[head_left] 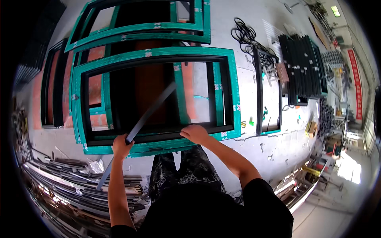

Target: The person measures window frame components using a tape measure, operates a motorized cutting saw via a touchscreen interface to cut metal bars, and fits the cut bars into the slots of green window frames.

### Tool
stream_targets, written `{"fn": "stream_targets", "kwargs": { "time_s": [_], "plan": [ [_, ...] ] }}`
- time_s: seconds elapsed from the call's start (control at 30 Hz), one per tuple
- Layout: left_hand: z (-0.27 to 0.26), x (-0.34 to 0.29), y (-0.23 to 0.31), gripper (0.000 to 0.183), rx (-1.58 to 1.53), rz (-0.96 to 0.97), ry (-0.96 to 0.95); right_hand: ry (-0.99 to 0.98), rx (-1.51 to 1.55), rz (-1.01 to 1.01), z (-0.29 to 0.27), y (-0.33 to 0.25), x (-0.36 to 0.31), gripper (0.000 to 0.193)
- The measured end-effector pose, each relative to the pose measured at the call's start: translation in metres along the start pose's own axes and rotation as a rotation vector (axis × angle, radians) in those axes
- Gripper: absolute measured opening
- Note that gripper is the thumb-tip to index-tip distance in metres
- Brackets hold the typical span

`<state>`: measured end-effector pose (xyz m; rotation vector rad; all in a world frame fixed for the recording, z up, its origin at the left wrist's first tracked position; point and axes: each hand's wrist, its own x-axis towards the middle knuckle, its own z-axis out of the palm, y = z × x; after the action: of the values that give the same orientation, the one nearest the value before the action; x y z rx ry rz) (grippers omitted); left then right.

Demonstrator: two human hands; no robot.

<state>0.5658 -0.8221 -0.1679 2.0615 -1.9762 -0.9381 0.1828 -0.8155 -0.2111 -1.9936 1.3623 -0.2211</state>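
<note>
Right now the green-and-black frame (234, 91) lies in front of the person, its near rail just beyond the patterned trousers (198, 162). Over that rail's left part, the left hand (122, 146) is closed around a long grey strip (151, 109), which slants across the frame's opening and sticks out on its near side. Farther right on the same rail rests the right hand (196, 134), fingers curled; whether it grips, I cannot tell. Beyond the frame sit more green frames (158, 27); right of it, a narrow black frame (259, 91); nearer and left, piled bars (79, 178).
</note>
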Motion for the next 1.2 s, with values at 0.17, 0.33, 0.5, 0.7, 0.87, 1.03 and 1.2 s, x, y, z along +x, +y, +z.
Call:
{"fn": "stream_targets", "kwargs": {
  "time_s": [0.17,0.33,0.5,0.7,0.87,1.03,1.2],
  "plan": [
    [-0.001,-0.007,0.005,0.026,0.055,0.029,0.038,-0.029,-0.135,0.002,-0.005,-0.006,-0.02,0.034],
    [-0.003,-0.021,0.0,0.044,0.062,0.258,0.08,0.072,-0.316,-0.159,-0.038,-0.018,-0.046,0.076],
    [-0.004,-0.029,-0.002,0.066,0.157,0.345,0.012,0.066,-0.351,-0.119,-0.028,-0.016,-0.049,0.08],
    [-0.008,-0.029,0.01,0.085,0.318,0.436,0.002,0.108,-0.373,-0.132,-0.025,-0.014,-0.049,0.079],
    [0.008,-0.027,-0.007,0.094,0.419,0.457,0.041,0.165,-0.393,-0.177,-0.018,-0.006,-0.053,0.076],
    [0.013,-0.027,-0.007,0.086,0.413,0.462,0.096,0.266,-0.487,-0.226,-0.011,0.001,-0.056,0.073],
    [0.016,-0.041,-0.007,0.086,0.38,0.458,0.13,0.122,-0.341,-0.138,-0.017,-0.009,-0.054,0.071]
  ]
}}
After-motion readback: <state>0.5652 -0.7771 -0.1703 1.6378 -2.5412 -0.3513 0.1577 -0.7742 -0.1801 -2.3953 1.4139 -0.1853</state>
